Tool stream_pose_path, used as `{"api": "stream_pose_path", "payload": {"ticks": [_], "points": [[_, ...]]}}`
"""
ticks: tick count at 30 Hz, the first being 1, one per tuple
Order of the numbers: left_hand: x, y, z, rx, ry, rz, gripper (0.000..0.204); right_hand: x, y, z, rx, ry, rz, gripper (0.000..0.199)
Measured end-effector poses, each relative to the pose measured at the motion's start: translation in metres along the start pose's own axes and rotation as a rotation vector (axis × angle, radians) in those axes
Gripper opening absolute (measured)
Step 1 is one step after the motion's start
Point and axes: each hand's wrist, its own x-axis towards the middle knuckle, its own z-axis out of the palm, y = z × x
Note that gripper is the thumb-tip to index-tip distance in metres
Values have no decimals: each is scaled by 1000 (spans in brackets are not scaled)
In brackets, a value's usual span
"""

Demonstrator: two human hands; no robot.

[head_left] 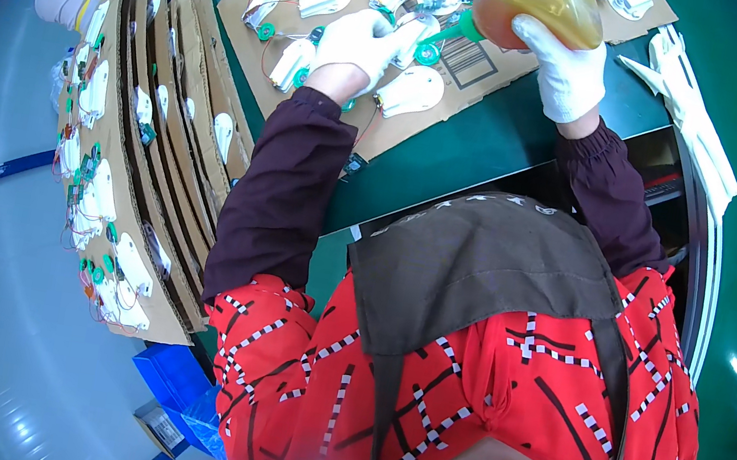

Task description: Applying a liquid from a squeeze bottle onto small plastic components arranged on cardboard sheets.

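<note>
At the upper middle of the frame, the right hand [565,73] curls gloved fingers around a tilted amber bottle [537,7]; its green nozzle [463,28] points toward a white casing [413,37]. The gloved left hand [358,43] is bent beside this casing; whether it pinches, I cannot tell. Between the cardboard [458,104] edge and the front border, green table [445,153] gives a slanting strip of room.

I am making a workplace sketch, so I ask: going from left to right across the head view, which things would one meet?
Upright cardboard sheets, left gloved hand, green bottle nozzle, right gloved hand, long white pieces.
</note>
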Motion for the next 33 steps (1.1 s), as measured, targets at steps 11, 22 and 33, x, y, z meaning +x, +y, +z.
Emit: {"api": "stream_pose_path", "payload": {"ticks": [11,22,33], "points": [[-8,-10,-15,-451,-141,-152,14,11,-17,49,68,-96,-36,51],[-9,-9,-16,-391,-117,-134,12,17,-12,48,-261,-192,-130,61],[-9,-13,-15,-460,-115,-140,13,13,-6,39,22,-163,-9,60]]}}
